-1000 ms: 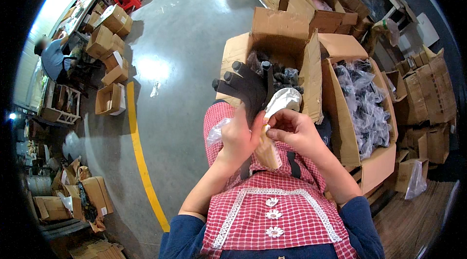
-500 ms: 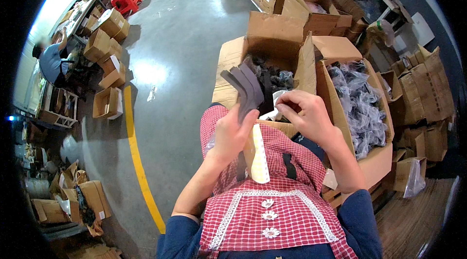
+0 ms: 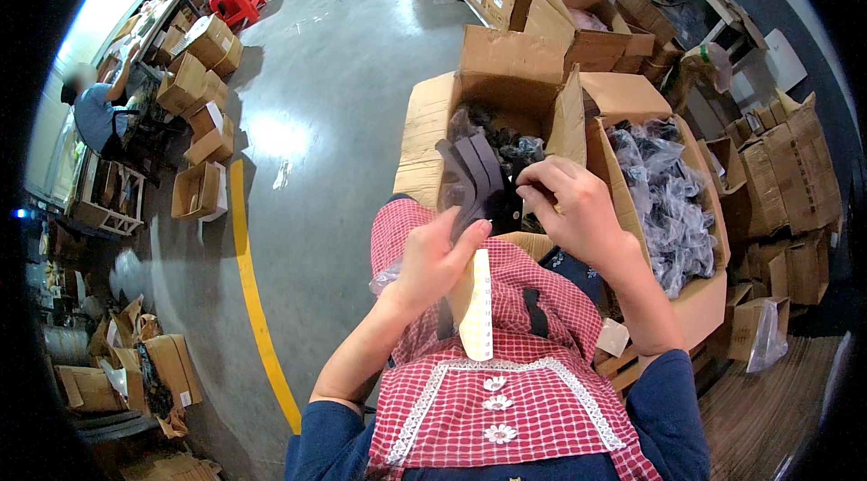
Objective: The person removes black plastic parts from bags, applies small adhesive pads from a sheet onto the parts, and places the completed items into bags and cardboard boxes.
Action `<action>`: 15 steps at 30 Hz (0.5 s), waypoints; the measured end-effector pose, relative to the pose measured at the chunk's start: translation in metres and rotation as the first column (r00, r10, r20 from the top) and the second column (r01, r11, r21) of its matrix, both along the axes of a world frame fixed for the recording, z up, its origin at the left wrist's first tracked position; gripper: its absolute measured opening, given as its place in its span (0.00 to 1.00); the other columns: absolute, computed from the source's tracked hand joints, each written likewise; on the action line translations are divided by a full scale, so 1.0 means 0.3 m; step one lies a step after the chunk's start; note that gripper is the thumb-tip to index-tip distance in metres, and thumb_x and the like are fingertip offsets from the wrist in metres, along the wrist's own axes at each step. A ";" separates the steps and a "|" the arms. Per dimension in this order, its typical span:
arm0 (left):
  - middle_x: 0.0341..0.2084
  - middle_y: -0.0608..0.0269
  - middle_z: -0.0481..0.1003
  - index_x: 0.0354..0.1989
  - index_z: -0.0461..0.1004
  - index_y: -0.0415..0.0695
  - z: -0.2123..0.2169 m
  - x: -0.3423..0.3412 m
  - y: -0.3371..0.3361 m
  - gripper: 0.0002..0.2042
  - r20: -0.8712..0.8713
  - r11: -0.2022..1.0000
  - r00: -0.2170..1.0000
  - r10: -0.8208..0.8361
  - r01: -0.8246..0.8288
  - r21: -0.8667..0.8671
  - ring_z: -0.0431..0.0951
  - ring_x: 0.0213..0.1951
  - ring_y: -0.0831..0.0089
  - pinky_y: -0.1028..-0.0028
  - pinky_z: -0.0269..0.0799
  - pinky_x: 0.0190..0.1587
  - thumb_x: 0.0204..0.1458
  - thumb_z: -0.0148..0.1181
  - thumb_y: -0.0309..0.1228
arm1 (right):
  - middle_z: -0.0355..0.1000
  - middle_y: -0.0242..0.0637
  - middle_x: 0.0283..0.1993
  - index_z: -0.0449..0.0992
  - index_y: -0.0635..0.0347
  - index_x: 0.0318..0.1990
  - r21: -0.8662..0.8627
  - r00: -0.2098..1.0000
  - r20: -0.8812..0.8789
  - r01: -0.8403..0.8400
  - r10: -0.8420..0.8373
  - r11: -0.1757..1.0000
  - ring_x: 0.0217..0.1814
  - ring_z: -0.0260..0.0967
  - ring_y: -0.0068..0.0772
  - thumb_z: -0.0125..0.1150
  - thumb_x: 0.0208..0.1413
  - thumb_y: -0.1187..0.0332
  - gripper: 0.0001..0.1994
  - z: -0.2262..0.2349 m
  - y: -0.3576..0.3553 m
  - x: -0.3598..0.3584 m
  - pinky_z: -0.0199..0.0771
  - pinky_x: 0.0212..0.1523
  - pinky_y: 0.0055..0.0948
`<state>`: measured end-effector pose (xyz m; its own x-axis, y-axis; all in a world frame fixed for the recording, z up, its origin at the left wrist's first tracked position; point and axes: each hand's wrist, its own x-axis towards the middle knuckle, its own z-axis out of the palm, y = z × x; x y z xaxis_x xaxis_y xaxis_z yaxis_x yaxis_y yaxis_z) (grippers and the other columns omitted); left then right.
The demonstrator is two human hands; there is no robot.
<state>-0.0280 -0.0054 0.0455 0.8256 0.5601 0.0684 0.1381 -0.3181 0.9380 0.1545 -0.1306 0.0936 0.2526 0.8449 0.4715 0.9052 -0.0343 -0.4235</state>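
Observation:
My left hand point(image 3: 429, 262) is closed round a stack of dark grey curved strips point(image 3: 477, 167), which stand up above the thumb. A yellow and white paper strip point(image 3: 474, 318) hangs down from under the same hand, over the red checked apron. My right hand point(image 3: 569, 207) is pinched beside a black flat piece point(image 3: 506, 201) with small white spots, to the right of the strips. Whether the fingertips grip its edge or something small is hidden. Behind both hands an open carton point(image 3: 510, 52) holds dark items in clear plastic.
To the right, another open carton point(image 3: 700, 300) is full of plastic-bagged dark pieces point(image 3: 664, 201). Flattened and stacked cardboard point(image 3: 795, 165) lies beyond it. A yellow floor line point(image 3: 253, 300) runs on the left. Another person point(image 3: 99, 115) sits at a bench at far left.
The white piece at my right fingertips is no longer seen; the spotted black piece shows there instead. The grey strips have shifted slightly right and turned more upright, and the paper strip hangs a little lower.

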 end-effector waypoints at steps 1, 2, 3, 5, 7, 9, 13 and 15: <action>0.27 0.47 0.79 0.41 0.77 0.36 0.003 -0.001 -0.002 0.15 -0.025 0.999 1.000 -0.008 0.008 0.032 0.81 0.29 0.58 0.65 0.73 0.33 0.61 0.60 0.39 | 0.75 0.44 0.37 0.76 0.64 0.40 -0.032 0.993 -0.100 -0.060 0.056 0.998 0.38 0.75 0.44 0.65 0.53 0.75 0.08 0.012 0.004 -0.002 0.76 0.41 0.36; 0.27 0.47 0.78 0.41 0.77 0.36 0.000 0.001 -0.004 0.15 -0.009 1.000 1.000 -0.009 0.009 0.025 0.81 0.29 0.57 0.65 0.73 0.33 0.61 0.61 0.39 | 0.75 0.46 0.39 0.75 0.64 0.41 -0.058 0.974 -0.199 -0.123 0.109 0.991 0.40 0.75 0.47 0.65 0.53 0.74 0.09 0.030 0.011 -0.008 0.76 0.43 0.39; 0.27 0.46 0.78 0.40 0.77 0.37 -0.007 0.005 -0.008 0.15 0.007 1.000 1.000 -0.009 0.009 0.018 0.81 0.29 0.56 0.65 0.73 0.33 0.60 0.61 0.39 | 0.75 0.47 0.40 0.75 0.64 0.42 -0.079 0.942 -0.297 -0.189 0.158 0.979 0.42 0.75 0.49 0.65 0.53 0.74 0.10 0.047 0.017 -0.011 0.76 0.45 0.41; 0.27 0.45 0.78 0.40 0.77 0.37 -0.006 0.006 -0.009 0.15 -0.004 1.000 1.000 -0.016 0.016 0.015 0.81 0.29 0.55 0.64 0.73 0.32 0.60 0.61 0.40 | 0.74 0.48 0.42 0.72 0.65 0.47 -0.131 0.933 -0.292 -0.257 0.211 0.957 0.42 0.75 0.46 0.62 0.54 0.76 0.13 0.061 0.017 0.001 0.76 0.45 0.38; 0.26 0.45 0.78 0.40 0.76 0.36 0.009 0.004 -0.008 0.16 -0.059 0.999 0.998 -0.030 0.032 0.021 0.81 0.29 0.55 0.64 0.73 0.32 0.60 0.61 0.40 | 0.73 0.43 0.41 0.72 0.65 0.50 -0.128 0.929 -0.270 -0.293 0.251 0.947 0.40 0.74 0.37 0.61 0.56 0.78 0.14 0.044 0.023 0.021 0.76 0.43 0.33; 0.26 0.45 0.77 0.40 0.76 0.36 0.009 0.004 -0.009 0.16 -0.058 0.999 0.998 -0.029 0.031 0.025 0.81 0.28 0.54 0.64 0.72 0.31 0.61 0.61 0.41 | 0.73 0.44 0.40 0.71 0.65 0.48 -0.132 0.944 -0.229 -0.274 0.240 0.952 0.40 0.75 0.39 0.60 0.55 0.79 0.13 0.021 0.031 0.032 0.76 0.42 0.34; 0.24 0.44 0.77 0.39 0.76 0.36 0.018 0.002 -0.005 0.17 -0.073 0.999 0.996 -0.046 0.046 -0.001 0.80 0.27 0.54 0.63 0.72 0.30 0.61 0.60 0.41 | 0.75 0.50 0.37 0.70 0.62 0.43 -0.177 0.959 -0.164 -0.261 0.233 0.949 0.43 0.75 0.55 0.55 0.51 0.78 0.11 0.017 0.042 0.028 0.76 0.44 0.45; 0.24 0.44 0.77 0.39 0.76 0.36 0.010 0.004 -0.004 0.17 -0.057 0.998 0.997 -0.053 0.055 0.021 0.81 0.27 0.54 0.63 0.72 0.29 0.61 0.60 0.41 | 0.74 0.48 0.37 0.70 0.61 0.42 -0.191 0.974 -0.057 -0.227 0.220 0.955 0.42 0.75 0.53 0.55 0.48 0.78 0.12 0.024 0.044 0.014 0.76 0.43 0.45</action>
<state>-0.0267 -0.0066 0.0486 0.8575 0.5134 0.0329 0.1726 -0.3473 0.9217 0.1589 -0.1175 0.1009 0.0604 0.9562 0.2863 0.8842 0.0818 -0.4598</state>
